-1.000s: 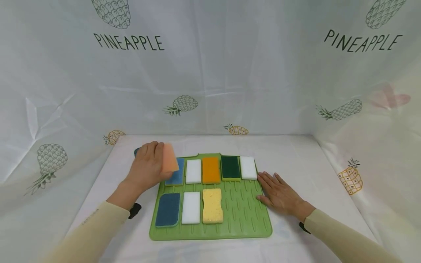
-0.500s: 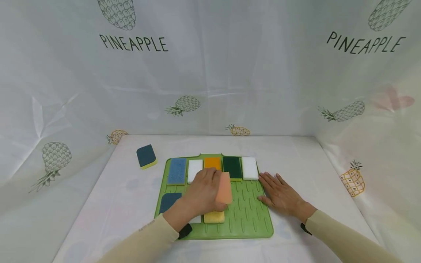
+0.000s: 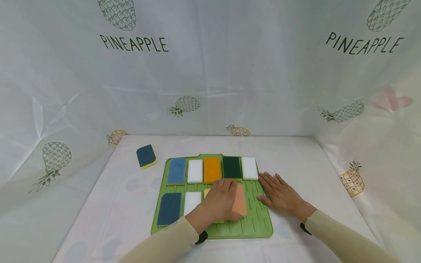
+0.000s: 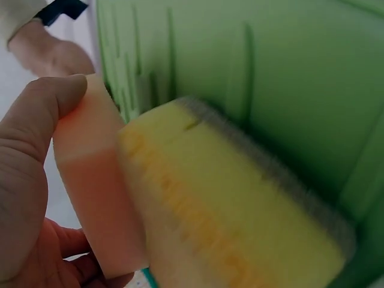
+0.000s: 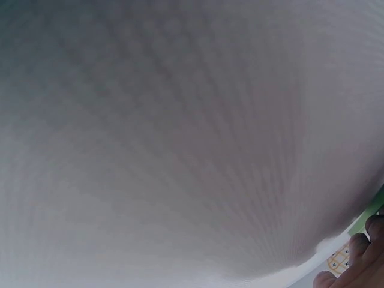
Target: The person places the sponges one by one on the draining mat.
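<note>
My left hand (image 3: pixel 219 201) grips a peach-orange sponge (image 3: pixel 240 200) low over the front row of the green mat (image 3: pixel 256 223). In the left wrist view the thumb presses one end of that sponge (image 4: pixel 102 192), with fingers behind it. Right beside it lies the yellow sponge (image 4: pixel 240 192) with a grey underside, mostly covered by my hand in the head view. My right hand (image 3: pixel 279 193) lies flat at the mat's right edge, fingers straight, fingertips near the white sponge (image 3: pixel 249 168) at the back right corner.
Along the mat's back row lie blue (image 3: pixel 176 171), white (image 3: pixel 195 171), orange (image 3: pixel 212 170) and dark green (image 3: pixel 231 168) sponges. A navy sponge (image 3: pixel 169 209) and a white one (image 3: pixel 192 201) lie front left. Another navy-and-yellow sponge (image 3: pixel 146 156) sits on the table, off the mat.
My left hand has carried the peach-orange sponge from the mat's back left rightward and down to the front row, beside the yellow sponge. The right hand has stayed in place.
</note>
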Demonstrator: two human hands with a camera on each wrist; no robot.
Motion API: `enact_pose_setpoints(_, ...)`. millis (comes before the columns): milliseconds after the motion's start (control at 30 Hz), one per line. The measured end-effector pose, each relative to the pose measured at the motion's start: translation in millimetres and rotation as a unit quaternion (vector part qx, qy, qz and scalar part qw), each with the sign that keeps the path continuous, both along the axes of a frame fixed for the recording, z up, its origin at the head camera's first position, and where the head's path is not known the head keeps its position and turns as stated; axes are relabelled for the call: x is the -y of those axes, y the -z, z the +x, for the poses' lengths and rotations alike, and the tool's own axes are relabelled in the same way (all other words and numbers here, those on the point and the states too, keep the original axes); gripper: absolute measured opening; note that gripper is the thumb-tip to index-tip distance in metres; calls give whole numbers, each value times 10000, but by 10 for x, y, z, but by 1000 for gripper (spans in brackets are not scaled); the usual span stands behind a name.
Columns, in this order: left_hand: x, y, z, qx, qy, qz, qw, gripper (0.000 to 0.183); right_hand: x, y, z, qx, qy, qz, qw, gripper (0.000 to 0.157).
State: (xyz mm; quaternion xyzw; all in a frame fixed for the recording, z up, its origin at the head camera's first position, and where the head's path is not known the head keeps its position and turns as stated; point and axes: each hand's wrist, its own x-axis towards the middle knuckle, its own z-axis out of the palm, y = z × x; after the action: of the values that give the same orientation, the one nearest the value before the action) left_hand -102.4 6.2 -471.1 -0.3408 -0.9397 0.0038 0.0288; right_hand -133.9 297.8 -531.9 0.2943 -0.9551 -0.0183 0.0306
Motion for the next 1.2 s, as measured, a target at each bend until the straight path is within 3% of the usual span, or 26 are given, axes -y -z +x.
enact_pose_setpoints(333,-47,169,-28,37,-41,-175,9998,107,16,-8,-8,5,2,-63,10000,79)
enact_pose_setpoints(1200,-36,141,-37,615,-115,-299,9976,105,-55,-31,-109,54,-176,76,9998,82)
